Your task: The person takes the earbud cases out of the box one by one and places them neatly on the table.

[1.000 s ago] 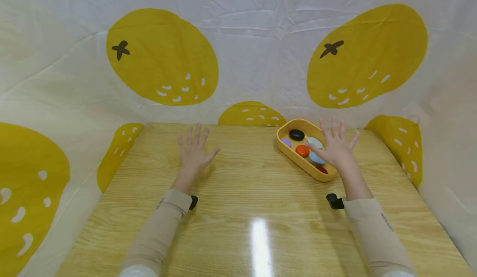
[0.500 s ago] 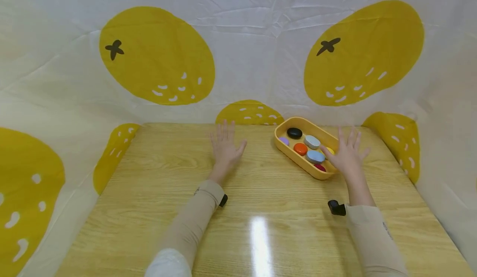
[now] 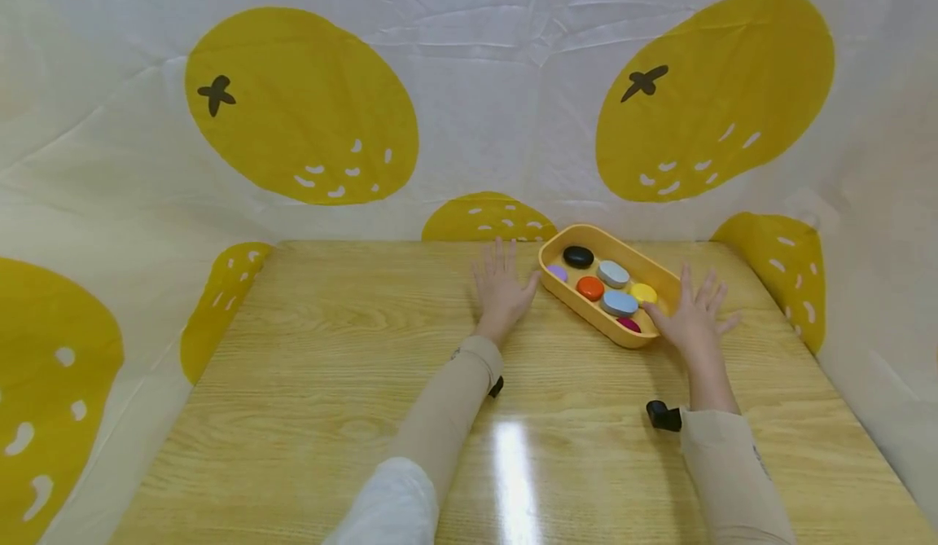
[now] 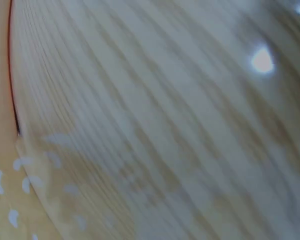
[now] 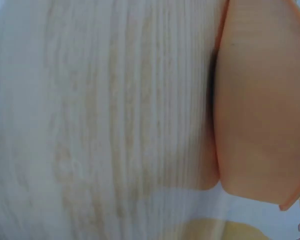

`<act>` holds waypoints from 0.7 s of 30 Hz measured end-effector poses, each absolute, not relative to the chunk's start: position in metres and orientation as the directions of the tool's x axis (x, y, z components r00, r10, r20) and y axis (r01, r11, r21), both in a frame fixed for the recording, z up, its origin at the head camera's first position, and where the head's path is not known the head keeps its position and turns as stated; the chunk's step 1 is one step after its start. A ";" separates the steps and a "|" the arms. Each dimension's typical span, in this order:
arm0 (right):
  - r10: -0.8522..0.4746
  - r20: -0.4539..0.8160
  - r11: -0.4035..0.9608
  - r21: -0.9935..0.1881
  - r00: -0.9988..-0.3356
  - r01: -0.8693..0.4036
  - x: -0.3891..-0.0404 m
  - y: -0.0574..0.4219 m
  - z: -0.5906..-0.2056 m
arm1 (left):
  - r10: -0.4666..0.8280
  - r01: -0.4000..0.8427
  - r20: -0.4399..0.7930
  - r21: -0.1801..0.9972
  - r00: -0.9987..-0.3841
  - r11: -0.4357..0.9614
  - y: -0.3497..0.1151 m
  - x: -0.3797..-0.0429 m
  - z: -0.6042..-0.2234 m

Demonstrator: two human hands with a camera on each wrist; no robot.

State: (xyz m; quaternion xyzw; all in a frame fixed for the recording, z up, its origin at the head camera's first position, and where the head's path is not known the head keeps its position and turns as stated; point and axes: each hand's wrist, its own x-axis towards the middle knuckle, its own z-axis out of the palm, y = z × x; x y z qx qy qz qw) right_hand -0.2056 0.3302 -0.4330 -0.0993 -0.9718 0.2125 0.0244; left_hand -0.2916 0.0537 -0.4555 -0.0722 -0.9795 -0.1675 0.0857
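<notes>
A yellow-orange oblong tray point(image 3: 586, 314) with rounded corners stands at the back right of the table. Inside lie smooth rounded pieces like pebbles: a black one point(image 3: 578, 257), a pale grey one point(image 3: 612, 274), an orange one point(image 3: 589, 288), a light blue one point(image 3: 620, 304), a yellow one point(image 3: 644, 293), a purple one point(image 3: 558, 272) and a dark red one point(image 3: 628, 325). Just left of the tray is my left hand point(image 3: 502, 294), fingers spread, thumb toward its rim. My right hand point(image 3: 692, 321), also spread, overlaps the tray's right end. Neither hand holds anything. The right wrist view shows the tray wall point(image 5: 262, 110) up close.
A wood-grain table point(image 3: 330, 415) carries the tray. White cloth point(image 3: 506, 121) printed with yellow fruit hangs behind it and along both sides. Black wrist-worn devices point(image 3: 664, 416) sit at the sleeves.
My left hand has moved right across the table to beside the tray. The right hand has shifted slightly right and down, uncovering the yellow piece. The tray stays in place.
</notes>
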 end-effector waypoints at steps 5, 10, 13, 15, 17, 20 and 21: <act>0.244 -0.027 0.874 -0.427 -0.970 0.232 -0.204 0.331 -0.438 | 0.125 0.162 0.139 0.304 -0.982 0.939 0.076 -0.293 -0.451; 0.281 -0.059 0.855 -0.437 -0.958 0.278 -0.208 0.332 -0.446 | 0.117 0.143 0.106 0.279 -0.987 0.949 0.092 -0.298 -0.449; 0.300 -0.085 0.843 -0.443 -0.950 0.306 -0.210 0.331 -0.450 | 0.120 0.142 0.102 0.248 -0.988 0.958 0.098 -0.301 -0.448; 0.308 -0.101 0.836 -0.446 -0.946 0.320 -0.210 0.329 -0.450 | 0.122 0.139 0.093 0.208 -0.988 0.968 0.101 -0.303 -0.448; 0.312 -0.110 0.836 -0.439 -0.944 0.328 -0.210 0.329 -0.449 | 0.126 0.137 0.074 0.170 -0.989 0.976 0.103 -0.304 -0.446; 0.317 -0.123 0.835 -0.433 -0.940 0.339 -0.209 0.330 -0.447 | 0.124 0.129 0.045 0.145 -0.991 0.981 0.105 -0.307 -0.445; 0.318 -0.130 0.834 -0.432 -0.939 0.343 -0.209 0.330 -0.447 | 0.122 0.126 0.035 0.142 -0.992 0.982 0.105 -0.307 -0.445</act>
